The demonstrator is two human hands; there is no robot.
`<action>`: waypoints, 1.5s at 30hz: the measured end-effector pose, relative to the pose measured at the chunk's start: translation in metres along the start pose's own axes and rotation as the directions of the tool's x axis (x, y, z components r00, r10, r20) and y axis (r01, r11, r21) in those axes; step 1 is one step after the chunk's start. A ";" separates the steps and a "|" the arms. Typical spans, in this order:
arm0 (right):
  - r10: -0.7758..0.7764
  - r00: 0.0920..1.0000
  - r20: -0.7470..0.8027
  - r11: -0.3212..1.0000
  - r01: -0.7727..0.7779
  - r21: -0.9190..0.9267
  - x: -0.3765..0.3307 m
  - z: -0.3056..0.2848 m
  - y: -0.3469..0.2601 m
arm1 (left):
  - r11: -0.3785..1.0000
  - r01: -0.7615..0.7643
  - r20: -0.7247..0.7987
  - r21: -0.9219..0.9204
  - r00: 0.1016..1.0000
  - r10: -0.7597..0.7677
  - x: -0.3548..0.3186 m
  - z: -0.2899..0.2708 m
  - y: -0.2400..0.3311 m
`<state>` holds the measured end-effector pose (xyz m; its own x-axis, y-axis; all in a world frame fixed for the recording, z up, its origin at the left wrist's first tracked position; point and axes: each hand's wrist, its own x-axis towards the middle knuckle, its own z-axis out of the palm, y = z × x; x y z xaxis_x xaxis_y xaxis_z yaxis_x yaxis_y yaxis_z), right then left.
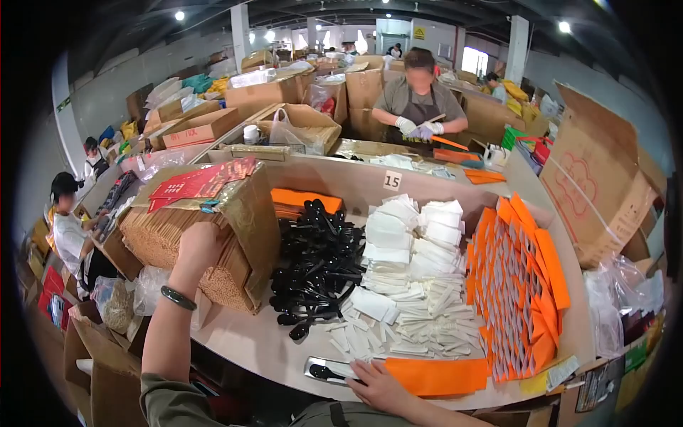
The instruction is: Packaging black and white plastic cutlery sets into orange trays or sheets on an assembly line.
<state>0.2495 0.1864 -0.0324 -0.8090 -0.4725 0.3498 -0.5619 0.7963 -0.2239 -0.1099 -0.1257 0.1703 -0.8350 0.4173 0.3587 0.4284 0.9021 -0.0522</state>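
My left hand [201,240] reaches into the open side of a cardboard box [255,228] packed with thin, light-brown sticks [153,242] that look like chopsticks; its fingers are hidden. At the table's front edge, my right hand [377,384] lies with fingers spread over the left end of a flat orange sleeve [441,376]. Beside those fingertips, a black plastic spoon [324,371] rests on a pale, narrow strip. Beyond are a heap of black spoons [320,260], stacks of white paper packets [388,238] and slim white packets [434,327]. Many orange sleeves [516,299] stand in rows at right.
A raised partition [341,171] runs along the table's back. Red printed sheets [203,183] lie on the box. Across the partition, a gloved co-worker [420,107] handles items. A tall open carton [590,178] and clear plastic bags [619,292] stand at right.
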 end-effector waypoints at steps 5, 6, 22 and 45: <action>0.125 0.992 -0.034 0.983 -0.119 0.143 -0.002 -0.007 0.015 | 0.978 0.125 -0.214 0.167 0.973 -0.088 0.001 -0.002 -0.007; 0.152 0.988 -0.016 0.979 -0.148 0.140 -0.003 -0.009 0.017 | 0.984 0.080 -0.261 0.162 0.965 -0.035 -0.006 -0.009 -0.003; 0.259 0.954 0.151 0.958 -0.273 0.084 -0.017 -0.035 0.013 | 0.774 0.233 0.542 -0.589 0.825 0.164 -0.202 0.080 0.116; 0.159 0.967 -0.198 0.987 -0.148 0.067 0.026 -0.060 -0.009 | 0.705 -0.605 -0.134 -0.370 0.786 0.604 -0.209 0.081 0.221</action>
<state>0.2442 0.1900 0.0332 -0.8374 -0.2556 0.4832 -0.4460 0.8306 -0.3336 0.1312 -0.0045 0.0081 -0.3508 0.8579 0.3754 0.9351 0.3427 0.0906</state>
